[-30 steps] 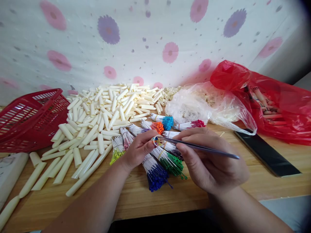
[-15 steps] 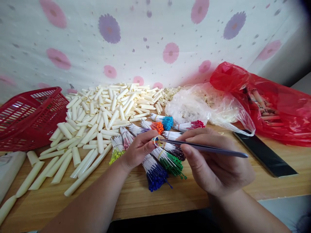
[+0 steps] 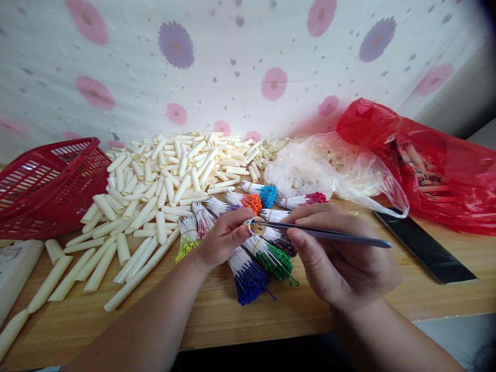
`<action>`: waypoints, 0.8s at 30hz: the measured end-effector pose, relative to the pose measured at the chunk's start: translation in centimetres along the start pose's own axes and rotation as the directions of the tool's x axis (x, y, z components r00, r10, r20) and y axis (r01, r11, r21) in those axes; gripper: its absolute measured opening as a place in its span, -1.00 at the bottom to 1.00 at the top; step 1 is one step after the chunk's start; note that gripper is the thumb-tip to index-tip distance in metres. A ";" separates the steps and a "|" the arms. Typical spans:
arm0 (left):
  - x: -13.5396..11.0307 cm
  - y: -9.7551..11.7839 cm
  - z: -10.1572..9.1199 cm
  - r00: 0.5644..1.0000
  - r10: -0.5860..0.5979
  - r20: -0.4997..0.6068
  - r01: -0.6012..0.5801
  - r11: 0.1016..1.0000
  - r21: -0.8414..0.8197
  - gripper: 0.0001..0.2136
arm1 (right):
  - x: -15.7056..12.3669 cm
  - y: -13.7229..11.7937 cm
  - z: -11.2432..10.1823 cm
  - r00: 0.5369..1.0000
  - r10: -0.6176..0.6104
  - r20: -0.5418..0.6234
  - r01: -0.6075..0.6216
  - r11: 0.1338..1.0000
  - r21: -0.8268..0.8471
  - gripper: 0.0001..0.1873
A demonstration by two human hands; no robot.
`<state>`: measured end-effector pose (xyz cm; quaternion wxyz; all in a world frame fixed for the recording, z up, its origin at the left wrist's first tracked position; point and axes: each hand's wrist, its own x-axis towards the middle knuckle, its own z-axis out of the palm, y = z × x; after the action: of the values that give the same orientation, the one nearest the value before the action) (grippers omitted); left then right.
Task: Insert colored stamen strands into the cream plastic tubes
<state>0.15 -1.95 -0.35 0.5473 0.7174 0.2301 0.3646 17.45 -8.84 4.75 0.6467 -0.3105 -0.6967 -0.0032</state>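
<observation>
My left hand (image 3: pixel 220 242) pinches a small pale ring-shaped piece with coloured bits (image 3: pixel 249 224) between thumb and fingers. Grey tweezers (image 3: pixel 341 235) lie in my right hand (image 3: pixel 344 258), their tips at the opening of that piece. Whether the tips grip anything is too small to make out. Beneath both hands several bundles of white-stemmed sticks with coloured heads fan out: a dark blue bundle (image 3: pixel 248 279), a green bundle (image 3: pixel 277 262) and a yellow-green bundle (image 3: pixel 188 240). Farther back lie a light blue bundle (image 3: pixel 266 195), an orange bundle (image 3: pixel 248 201) and a red bundle (image 3: pixel 306 200).
A large heap of cream-coloured tubes (image 3: pixel 155 191) covers the left and back of the wooden table (image 3: pixel 294 315). At left stands a red basket (image 3: pixel 50 191). To the right are a clear plastic bag (image 3: pixel 310 163), a red plastic bag (image 3: pixel 457 175) and a flat black object (image 3: pixel 426 248).
The rear end of the tweezers has shifted slightly left and up with my right hand. My left hand keeps its pinch on the ring-shaped piece, and the whole view has moved a little.
</observation>
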 end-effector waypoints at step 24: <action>0.4 0.7 1.0 0.992 0.044 -0.116 -0.012 0.965 0.261 -0.76 | -7.4 0.9 -7.2 0.740 0.437 0.512 -0.077 0.811 -0.580 -0.79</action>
<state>1.14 -2.47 0.26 0.4281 0.7628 0.2984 0.3818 24.12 -14.25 -1.10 0.2627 -0.5541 -0.7899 0.0037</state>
